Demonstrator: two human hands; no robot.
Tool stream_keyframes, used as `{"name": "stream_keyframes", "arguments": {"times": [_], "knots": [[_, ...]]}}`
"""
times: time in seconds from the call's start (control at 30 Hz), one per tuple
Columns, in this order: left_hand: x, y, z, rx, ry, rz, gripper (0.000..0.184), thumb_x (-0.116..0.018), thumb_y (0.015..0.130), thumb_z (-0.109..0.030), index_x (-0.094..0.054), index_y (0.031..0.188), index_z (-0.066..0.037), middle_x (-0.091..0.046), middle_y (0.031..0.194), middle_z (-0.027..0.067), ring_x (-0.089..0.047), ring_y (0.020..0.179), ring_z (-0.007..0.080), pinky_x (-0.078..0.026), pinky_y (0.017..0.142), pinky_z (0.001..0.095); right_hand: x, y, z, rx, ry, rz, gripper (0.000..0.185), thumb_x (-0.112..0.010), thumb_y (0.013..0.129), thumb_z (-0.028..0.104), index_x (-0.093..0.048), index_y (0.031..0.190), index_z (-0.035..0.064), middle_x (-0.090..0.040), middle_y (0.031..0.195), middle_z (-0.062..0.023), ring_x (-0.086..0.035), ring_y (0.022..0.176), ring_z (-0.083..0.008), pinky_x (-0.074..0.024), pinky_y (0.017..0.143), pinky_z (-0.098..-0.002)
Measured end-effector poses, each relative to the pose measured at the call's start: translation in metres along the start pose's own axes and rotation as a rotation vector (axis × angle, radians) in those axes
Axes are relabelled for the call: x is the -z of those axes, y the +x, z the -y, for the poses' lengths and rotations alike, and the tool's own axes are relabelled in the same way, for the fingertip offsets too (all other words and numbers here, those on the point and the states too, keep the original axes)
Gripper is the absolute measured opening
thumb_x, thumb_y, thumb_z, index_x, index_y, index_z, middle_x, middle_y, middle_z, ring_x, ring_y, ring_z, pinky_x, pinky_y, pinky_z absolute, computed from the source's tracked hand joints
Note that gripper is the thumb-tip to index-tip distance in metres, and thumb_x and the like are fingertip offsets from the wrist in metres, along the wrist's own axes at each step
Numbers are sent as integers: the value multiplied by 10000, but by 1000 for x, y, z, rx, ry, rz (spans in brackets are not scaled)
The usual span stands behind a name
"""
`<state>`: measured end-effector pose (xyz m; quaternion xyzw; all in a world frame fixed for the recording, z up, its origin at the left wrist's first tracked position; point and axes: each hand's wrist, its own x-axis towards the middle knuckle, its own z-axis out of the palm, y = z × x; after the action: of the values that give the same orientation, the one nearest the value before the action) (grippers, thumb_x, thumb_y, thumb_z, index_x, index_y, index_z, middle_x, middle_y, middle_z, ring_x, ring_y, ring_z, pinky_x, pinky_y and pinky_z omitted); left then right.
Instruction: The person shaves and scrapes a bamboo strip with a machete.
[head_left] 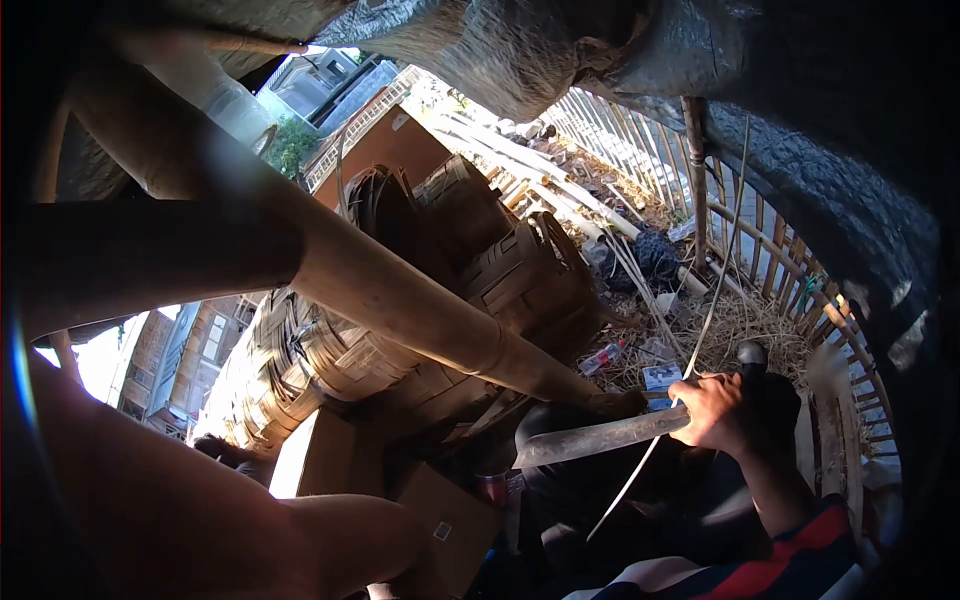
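Observation:
My right hand [712,412] is closed around the handle end of a machete [600,440], whose broad, worn blade points left over dark-clothed legs [590,500]. A long, thin pale strip [640,468], which looks like split bamboo, runs from the upper right down past my fingers and crosses the blade close to the hand. Whether the fingers also pinch this strip, I cannot tell. A striped sleeve [800,555] covers the upper part of that arm. At lower left, a bare limb [340,535] fills the view close to the camera; my left hand does not show clearly.
A thick bamboo pole [400,305] slants across the middle. Behind it are woven baskets [520,265], with cardboard boxes [330,460] below. Dry straw and litter [740,325] lie on the ground before a bamboo fence [770,260]. A dark sheet [820,170] hangs overhead.

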<state>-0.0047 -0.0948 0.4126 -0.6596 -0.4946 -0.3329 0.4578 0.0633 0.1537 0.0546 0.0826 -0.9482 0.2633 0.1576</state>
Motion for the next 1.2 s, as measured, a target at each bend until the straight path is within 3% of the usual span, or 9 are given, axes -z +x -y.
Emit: {"name": "stream_keyframes", "arguments": {"times": [0.03,0.2,0.3,0.33,0.43,0.53,0.73,0.9,1.2], "knots": [[-1,-7,-1,0,15,-31,446,-548,901,-345,-475,1247,-72,-527,1197,163,-493,1112,324,-387,918,521,1,4,-7,-37,-30,1,476,-796,542,418,-634,931,197,-592,757,-74,-603,818,-276,-393,782,-434],[-12,-42,-13,21,80,-190,441,-544,904,-344,-476,1246,-74,-527,1195,161,-491,1113,323,-384,922,523,16,10,2,106,-110,-100,405,-773,599,408,-652,902,169,-571,652,-65,-611,667,-251,-427,660,-416],[-16,-46,-11,-18,112,-247,438,-542,905,-343,-476,1245,-75,-528,1195,160,-490,1113,323,-382,924,524,10,8,2,5,-83,-13,397,-794,574,387,-630,870,179,-581,691,-74,-611,740,-283,-408,714,-424],[-11,-43,-8,-58,133,-255,436,-541,906,-343,-476,1245,-76,-528,1194,160,-489,1113,323,-382,925,525,21,14,9,-97,-62,125,399,-789,581,378,-635,890,176,-589,701,-82,-614,748,-288,-414,748,-435],[-9,-34,10,-146,119,-278,433,-538,908,-343,-476,1244,-77,-528,1193,159,-488,1114,323,-380,927,526,21,20,11,-130,-57,112,426,-788,582,372,-638,928,174,-615,735,-97,-620,784,-297,-414,780,-438],[-27,-39,28,-182,26,-344,430,-536,910,-342,-477,1244,-78,-529,1193,157,-487,1114,322,-378,930,527,27,17,10,-179,-27,304,421,-786,604,370,-635,946,177,-655,792,-76,-633,851,-292,-418,815,-443],[-29,-85,22,-64,26,-361,424,-531,913,-341,-477,1242,-81,-529,1191,155,-485,1115,322,-374,934,530,41,13,13,-59,-35,148,445,-809,565,432,-639,863,150,-629,652,-36,-654,704,-252,-494,630,-395],[-59,-129,-16,230,-98,-434,418,-527,916,-341,-478,1241,-83,-530,1189,153,-483,1115,321,-371,938,532,41,5,11,-115,-117,177,403,-811,570,352,-644,866,136,-634,668,-67,-652,685,-281,-508,644,-396],[-31,-125,-31,215,-67,-483,409,-519,921,-339,-478,1240,-86,-531,1187,150,-480,1116,320,-366,944,535,38,5,10,-80,-108,52,301,-775,583,264,-640,819,136,-637,673,-92,-651,679,-296,-503,639,-400]]}}
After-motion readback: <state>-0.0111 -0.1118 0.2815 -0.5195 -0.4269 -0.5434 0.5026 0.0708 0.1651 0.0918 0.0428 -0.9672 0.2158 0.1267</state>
